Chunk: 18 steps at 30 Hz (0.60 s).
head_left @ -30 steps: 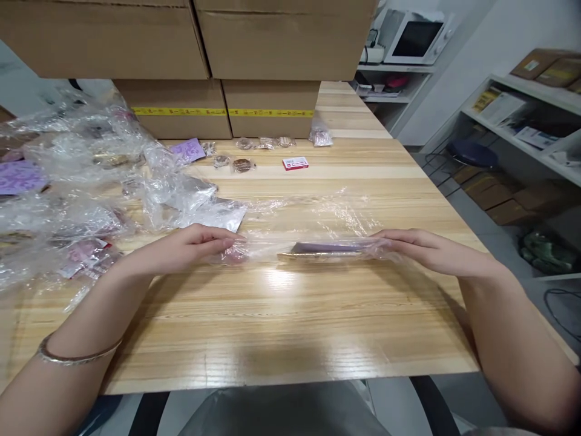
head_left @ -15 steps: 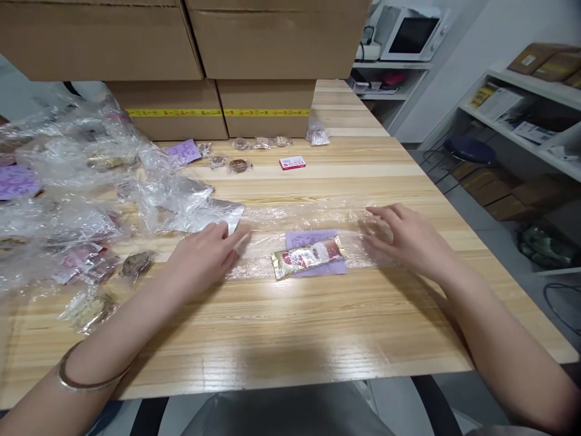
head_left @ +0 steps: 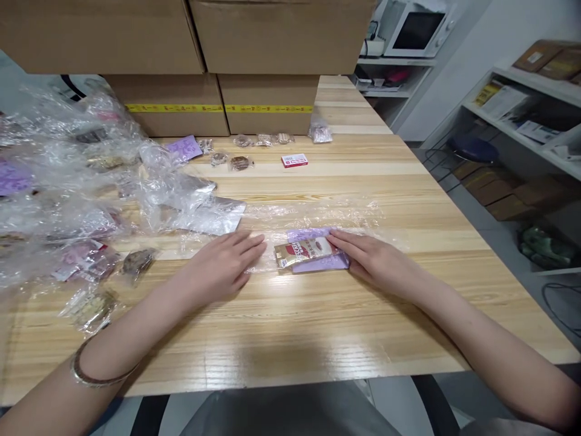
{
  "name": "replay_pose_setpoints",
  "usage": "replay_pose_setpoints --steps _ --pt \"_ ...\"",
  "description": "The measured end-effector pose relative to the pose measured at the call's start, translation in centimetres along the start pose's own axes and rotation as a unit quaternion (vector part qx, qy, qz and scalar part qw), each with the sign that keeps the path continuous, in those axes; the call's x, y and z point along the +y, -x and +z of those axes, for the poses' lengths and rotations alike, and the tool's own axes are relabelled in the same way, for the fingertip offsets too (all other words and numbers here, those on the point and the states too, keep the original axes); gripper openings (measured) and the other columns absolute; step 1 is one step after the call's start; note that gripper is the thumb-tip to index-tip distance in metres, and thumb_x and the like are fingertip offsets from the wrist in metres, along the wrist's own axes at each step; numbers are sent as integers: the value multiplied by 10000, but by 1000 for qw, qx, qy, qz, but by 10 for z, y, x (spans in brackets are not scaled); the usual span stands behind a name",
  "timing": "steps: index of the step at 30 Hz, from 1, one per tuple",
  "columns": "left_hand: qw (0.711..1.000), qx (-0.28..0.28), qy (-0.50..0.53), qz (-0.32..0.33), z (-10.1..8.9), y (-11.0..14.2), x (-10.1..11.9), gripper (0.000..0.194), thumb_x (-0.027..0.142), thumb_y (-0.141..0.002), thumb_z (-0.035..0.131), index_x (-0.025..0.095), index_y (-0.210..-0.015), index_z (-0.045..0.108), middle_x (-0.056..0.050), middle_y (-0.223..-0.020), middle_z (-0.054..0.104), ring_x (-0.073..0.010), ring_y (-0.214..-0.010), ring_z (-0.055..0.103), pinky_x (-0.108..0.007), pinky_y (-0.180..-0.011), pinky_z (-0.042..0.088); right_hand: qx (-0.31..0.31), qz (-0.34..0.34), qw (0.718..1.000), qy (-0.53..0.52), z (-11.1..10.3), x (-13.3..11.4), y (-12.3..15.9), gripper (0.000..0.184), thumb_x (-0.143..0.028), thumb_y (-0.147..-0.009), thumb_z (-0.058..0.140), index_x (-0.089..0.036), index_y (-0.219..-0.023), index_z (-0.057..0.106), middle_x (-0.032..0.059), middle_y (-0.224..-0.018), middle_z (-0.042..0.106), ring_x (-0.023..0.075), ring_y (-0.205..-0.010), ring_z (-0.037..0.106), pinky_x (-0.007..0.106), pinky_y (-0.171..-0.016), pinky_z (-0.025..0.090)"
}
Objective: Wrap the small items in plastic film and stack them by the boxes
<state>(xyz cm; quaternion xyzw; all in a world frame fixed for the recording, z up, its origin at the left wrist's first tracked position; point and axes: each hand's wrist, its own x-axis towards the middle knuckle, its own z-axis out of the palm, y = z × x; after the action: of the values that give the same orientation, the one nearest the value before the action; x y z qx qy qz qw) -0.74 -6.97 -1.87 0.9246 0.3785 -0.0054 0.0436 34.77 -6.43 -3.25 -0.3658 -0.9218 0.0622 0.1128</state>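
Observation:
A gold, red and brown coffee sachet (head_left: 304, 251) lies slantwise over a purple patterned packet (head_left: 320, 265), both on a strip of clear plastic film (head_left: 313, 211). My right hand (head_left: 381, 263) rests its stretched fingers on the sachet's right end and covers that part of it. To the left, my left hand (head_left: 224, 263) lies with fingers extended on the film, a short way from the sachet. Just beyond the left hand is a silver foil sheet (head_left: 220, 217). What lies under either palm is hidden.
Crumpled clear bags (head_left: 91, 175) with wrapped snacks cover the table's left side. Cardboard boxes (head_left: 267, 97) are stacked at the back. A small red-and-white box (head_left: 295, 160) and several wrapped biscuits (head_left: 239, 163) sit before them. Shelves (head_left: 540, 103) stand to the right.
My right hand has moved left from the film onto the sachet's right end. The left hand's fingers have extended and lie flatter. The sachet has turned slightly.

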Motion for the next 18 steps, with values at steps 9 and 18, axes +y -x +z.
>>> replay_pose_setpoints --steps 9,18 --pt "974 -9 212 -78 -42 10 -16 435 527 -984 433 252 -960 769 -28 -1354 626 -263 -1223 575 -444 -1104 379 16 158 979 -128 -26 10 7 368 -243 -984 360 -248 -1271 590 37 -969 760 169 -633 679 296 -593 526" --pt "986 21 123 -112 -21 -2 -18 489 463 -974 409 185 -703 707 -69 -1023 664 -225 -933 585 -387 -887 454 -75 193 957 -201 -24 30 5 420 -336 -886 537 -246 -1290 608 72 -1135 683 198 -788 668 328 -672 537"
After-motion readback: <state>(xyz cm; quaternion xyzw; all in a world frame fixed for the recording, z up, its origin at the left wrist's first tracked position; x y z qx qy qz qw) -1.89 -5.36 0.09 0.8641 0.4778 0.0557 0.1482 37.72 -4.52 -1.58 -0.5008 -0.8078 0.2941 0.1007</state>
